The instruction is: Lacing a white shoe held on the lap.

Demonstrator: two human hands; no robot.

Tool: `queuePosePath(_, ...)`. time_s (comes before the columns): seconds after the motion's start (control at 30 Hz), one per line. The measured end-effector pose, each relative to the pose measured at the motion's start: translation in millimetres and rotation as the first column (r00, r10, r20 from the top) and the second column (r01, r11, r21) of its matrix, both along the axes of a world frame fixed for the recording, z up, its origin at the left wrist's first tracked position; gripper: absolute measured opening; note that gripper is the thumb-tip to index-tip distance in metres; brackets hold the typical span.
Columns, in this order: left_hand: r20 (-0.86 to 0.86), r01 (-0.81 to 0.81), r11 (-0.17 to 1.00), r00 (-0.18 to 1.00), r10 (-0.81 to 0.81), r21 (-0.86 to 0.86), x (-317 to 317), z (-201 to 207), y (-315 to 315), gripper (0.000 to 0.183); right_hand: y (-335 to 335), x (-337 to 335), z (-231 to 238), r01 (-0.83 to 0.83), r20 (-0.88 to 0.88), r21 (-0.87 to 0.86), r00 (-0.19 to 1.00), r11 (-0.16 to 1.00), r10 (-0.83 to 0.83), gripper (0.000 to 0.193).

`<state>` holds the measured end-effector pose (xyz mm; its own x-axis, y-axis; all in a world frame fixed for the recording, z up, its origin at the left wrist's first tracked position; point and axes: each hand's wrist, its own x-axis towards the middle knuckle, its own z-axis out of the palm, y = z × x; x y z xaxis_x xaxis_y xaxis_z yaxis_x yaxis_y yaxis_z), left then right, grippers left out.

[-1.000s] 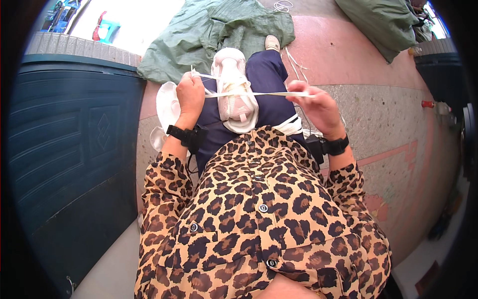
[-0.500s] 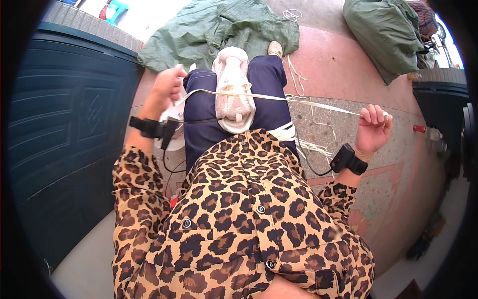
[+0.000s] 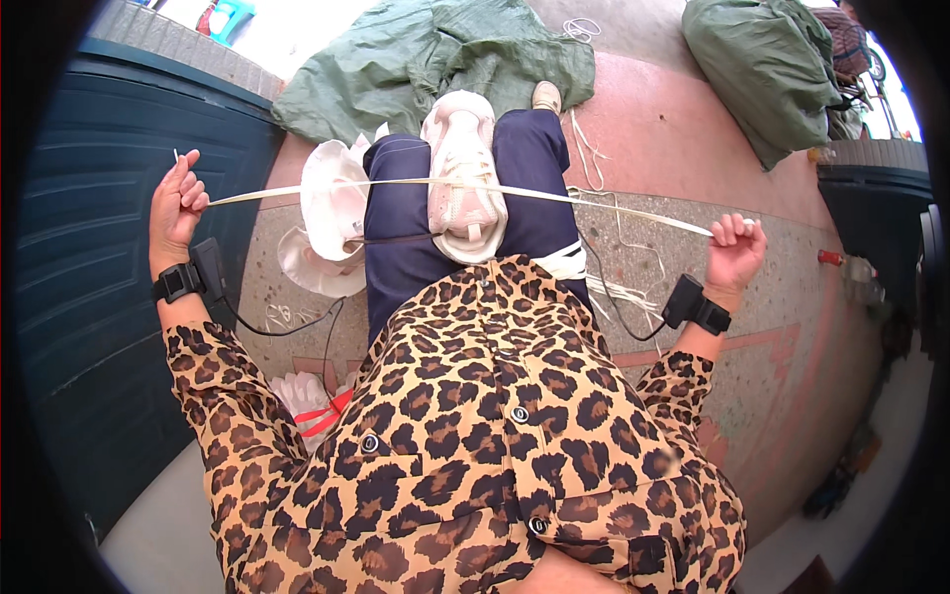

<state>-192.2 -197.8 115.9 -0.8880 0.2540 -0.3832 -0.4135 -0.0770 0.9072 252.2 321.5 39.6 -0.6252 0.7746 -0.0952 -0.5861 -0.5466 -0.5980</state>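
Note:
A pale pink-and-white sneaker rests between my thighs, its toe pointing away from me. One flat cream shoelace runs across it, drawn out nearly straight to both sides. My left hand, raised out at the left, is closed around one end. Out at the right, my right hand has its fingers curled round the other end. Lacing shows on the upper under the stretched lace. A bundle of white laces lies over my right thigh, strands hanging toward the floor.
White curved pieces, perhaps shoe parts, stand beside my left thigh. Ahead lies a green sheet; a bulky green sack stands far right. A dark blue panelled door is close at left. Black cables hang from the wrist devices.
My left hand has swung outward to the left, pulling the lace wider across the sneaker and uncovering the white pieces. My right hand has barely moved.

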Motion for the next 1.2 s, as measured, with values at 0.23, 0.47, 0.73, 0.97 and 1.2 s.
queuePosePath(0.23,-0.066,0.345,0.814,0.904,-0.422,-0.467,52,-48,114,0.016,-74,-96,-13,-0.397,0.718,0.286,0.692,0.872,0.079,0.026)
queuePosePath(0.47,0.136,0.64,0.665,0.752,-0.645,-0.385,122,-120,218,0.015,-139,-178,-48,-0.748,0.812,0.528,0.584,0.402,0.021,0.018)
queuePosePath(0.73,0.491,0.773,0.634,0.558,-0.669,-0.014,100,-130,226,0.014,-147,-204,-65,-0.714,0.709,0.7,0.699,-0.03,-0.097,0.019)
queuePosePath(0.97,0.187,0.588,0.697,0.802,-0.567,-0.411,128,-126,217,0.015,-139,-214,-64,-0.743,0.757,0.638,0.653,-0.201,-0.01,0.018)
queuePosePath(1.2,0.076,0.594,0.57,0.728,-0.682,-0.568,143,-123,202,0.025,-137,-198,-61,-0.693,0.694,0.715,0.72,0.091,0.024,0.018)
